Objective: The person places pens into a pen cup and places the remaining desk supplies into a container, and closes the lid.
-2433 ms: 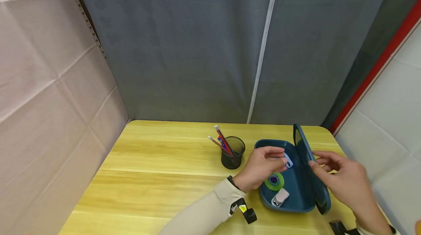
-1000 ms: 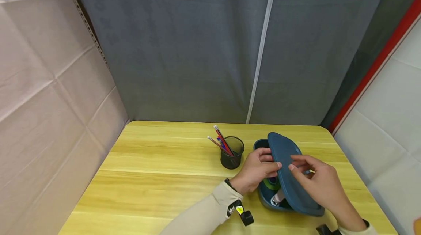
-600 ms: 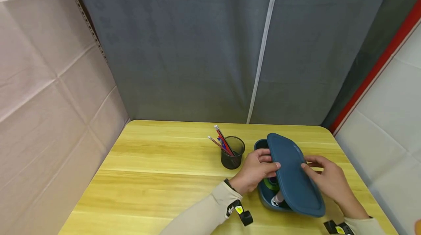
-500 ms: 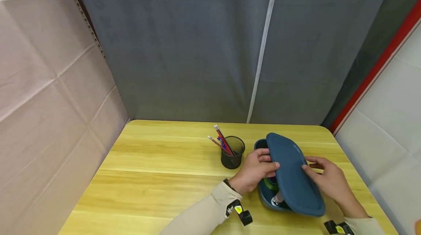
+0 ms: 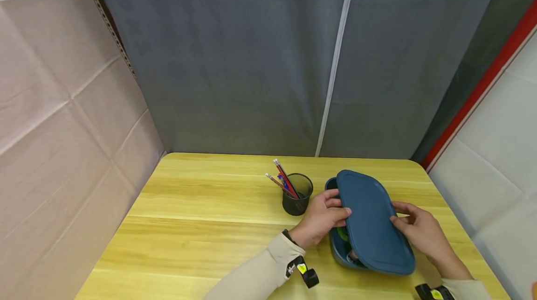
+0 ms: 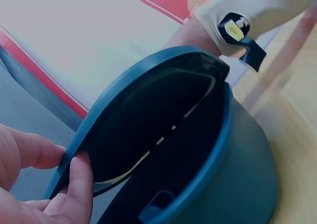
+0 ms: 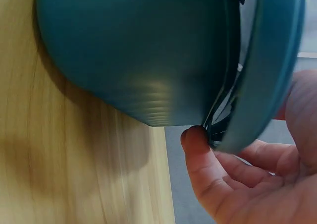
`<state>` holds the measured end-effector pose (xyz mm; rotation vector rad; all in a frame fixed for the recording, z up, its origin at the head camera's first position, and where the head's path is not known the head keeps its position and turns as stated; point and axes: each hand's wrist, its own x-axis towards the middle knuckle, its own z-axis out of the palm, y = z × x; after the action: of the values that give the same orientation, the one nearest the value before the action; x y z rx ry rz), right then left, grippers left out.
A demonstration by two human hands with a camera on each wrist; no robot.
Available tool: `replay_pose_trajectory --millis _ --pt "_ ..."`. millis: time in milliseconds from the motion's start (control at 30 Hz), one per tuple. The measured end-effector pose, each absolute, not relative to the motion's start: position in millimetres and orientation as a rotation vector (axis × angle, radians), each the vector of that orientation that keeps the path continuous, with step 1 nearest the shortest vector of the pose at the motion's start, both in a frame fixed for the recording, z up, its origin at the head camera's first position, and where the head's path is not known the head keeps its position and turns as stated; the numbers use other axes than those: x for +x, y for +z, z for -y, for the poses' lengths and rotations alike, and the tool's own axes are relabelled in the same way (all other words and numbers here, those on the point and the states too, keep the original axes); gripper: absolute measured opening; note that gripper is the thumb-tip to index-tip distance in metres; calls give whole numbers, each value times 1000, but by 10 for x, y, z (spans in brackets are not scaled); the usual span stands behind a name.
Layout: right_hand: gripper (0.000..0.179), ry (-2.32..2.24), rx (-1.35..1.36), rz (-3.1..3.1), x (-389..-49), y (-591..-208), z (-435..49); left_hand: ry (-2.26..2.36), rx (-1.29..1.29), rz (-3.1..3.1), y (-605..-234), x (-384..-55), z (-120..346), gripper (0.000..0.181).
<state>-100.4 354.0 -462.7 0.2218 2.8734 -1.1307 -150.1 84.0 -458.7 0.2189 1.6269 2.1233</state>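
A dark blue lid [image 5: 373, 220] lies tilted over a matching blue plastic box [image 5: 341, 261], its left side raised and its right side low. My left hand [image 5: 318, 218] pinches the lid's raised left edge between thumb and fingers, as the left wrist view shows from close by. At the opposite edge, my right hand [image 5: 424, 233] holds the lid, with fingertips at the seam where lid and box meet in the right wrist view. Through the gap show part of a green tape roll [image 5: 343, 233] and a small pale object with a metal end [image 5: 353, 257]. The rest of the contents is mostly hidden.
Left of the box stands a black mesh pen cup [image 5: 296, 202] with several pencils [image 5: 282, 179] in it. The wooden table [image 5: 201, 225] runs back to a grey curtain [image 5: 235, 66]. A white partition with a red edge [image 5: 482, 85] rises on the right.
The lid has swung from nearly upright at the right to leaning over the box, lowering a little more lately. My left hand now pinches its edge; my right hand has shifted along with it.
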Motion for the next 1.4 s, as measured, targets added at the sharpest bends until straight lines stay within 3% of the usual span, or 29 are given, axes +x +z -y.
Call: replay_pose_trajectory --millis 567,1400 --pt "56 -1165 213 -2903 -991 -4617 -3475 1783 404 -2267 -4754 -1483 -612 66" --pt "52 -985 124 -3023 -1061 -4617 -3432 1805 394 -2331 -4892 -1501 -615 57"
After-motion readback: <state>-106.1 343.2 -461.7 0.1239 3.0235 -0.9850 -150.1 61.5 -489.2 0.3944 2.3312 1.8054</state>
